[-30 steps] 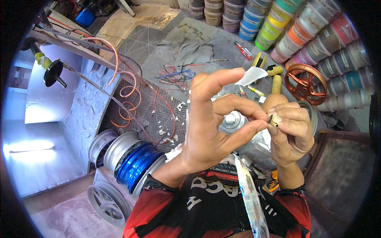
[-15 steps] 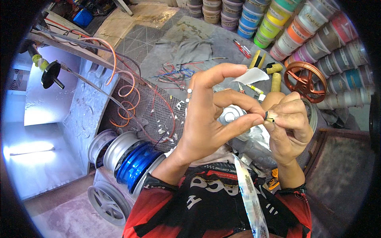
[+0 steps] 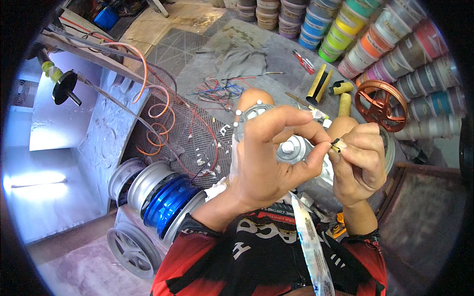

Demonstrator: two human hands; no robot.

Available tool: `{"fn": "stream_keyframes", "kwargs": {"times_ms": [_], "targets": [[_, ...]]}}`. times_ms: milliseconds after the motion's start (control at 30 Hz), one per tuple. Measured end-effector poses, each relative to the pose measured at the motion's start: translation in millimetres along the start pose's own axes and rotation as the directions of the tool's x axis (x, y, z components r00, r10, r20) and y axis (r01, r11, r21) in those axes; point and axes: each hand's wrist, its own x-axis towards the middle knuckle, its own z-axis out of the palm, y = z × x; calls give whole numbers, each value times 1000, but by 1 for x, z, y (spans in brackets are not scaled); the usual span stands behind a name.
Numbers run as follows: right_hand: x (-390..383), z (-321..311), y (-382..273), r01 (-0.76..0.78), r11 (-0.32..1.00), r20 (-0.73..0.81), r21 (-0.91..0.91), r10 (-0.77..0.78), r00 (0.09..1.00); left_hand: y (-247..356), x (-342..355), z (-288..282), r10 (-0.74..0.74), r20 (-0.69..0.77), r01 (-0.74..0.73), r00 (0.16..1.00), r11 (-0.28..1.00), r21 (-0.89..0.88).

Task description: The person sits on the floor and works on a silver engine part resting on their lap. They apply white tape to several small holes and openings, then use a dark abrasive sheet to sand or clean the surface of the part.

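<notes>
My left hand (image 3: 269,153) and my right hand (image 3: 359,163) meet above my lap, both closed in a pinch. Between their fingertips is a small black and pale yellow strip (image 3: 336,145), perhaps a bit of tape. The left index finger arches up, away from the pinching fingers. Beneath the hands a grey metal casting (image 3: 290,149) lies across my lap, partly covered by the left hand. White round plugs (image 3: 239,113) sit along its rim.
Yellow tape rolls (image 3: 319,85) and a copper-coloured wheel (image 3: 381,104) stand ahead to the right, before stacked tubs (image 3: 363,47). Zip-tie-like strands (image 3: 217,92) lie on the mat. At left are a blue rim (image 3: 172,204), other rims and a coiled orange hose (image 3: 160,118).
My left hand has lowered and its index finger has dropped. The broad white scrap by that fingertip no longer shows as before. More of the casting's plugged rim is visible.
</notes>
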Motion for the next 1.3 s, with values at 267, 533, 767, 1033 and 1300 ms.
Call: {"fn": "stream_keyframes", "kwargs": {"times_ms": [267,533,767,1033,1300], "targets": [[2,2,4,134,987,-6,-92,-136,991,-3,-7,11,-94,-87,70,992,966,-250],[10,-1,-1,126,990,22,-57,-125,992,2,0,1,26,-43,-28,999,998,-55],[5,2,0,225,964,32,-141,-223,974,8,-1,6,-222,-57,193,973,929,-314],[9,-2,0,79,996,67,-33,-76,995,-1,-1,5,-53,-46,45,998,988,-148],[3,-1,-9,201,962,118,-186,-181,976,5,-4,7,-264,-35,231,964,894,-383]]}}
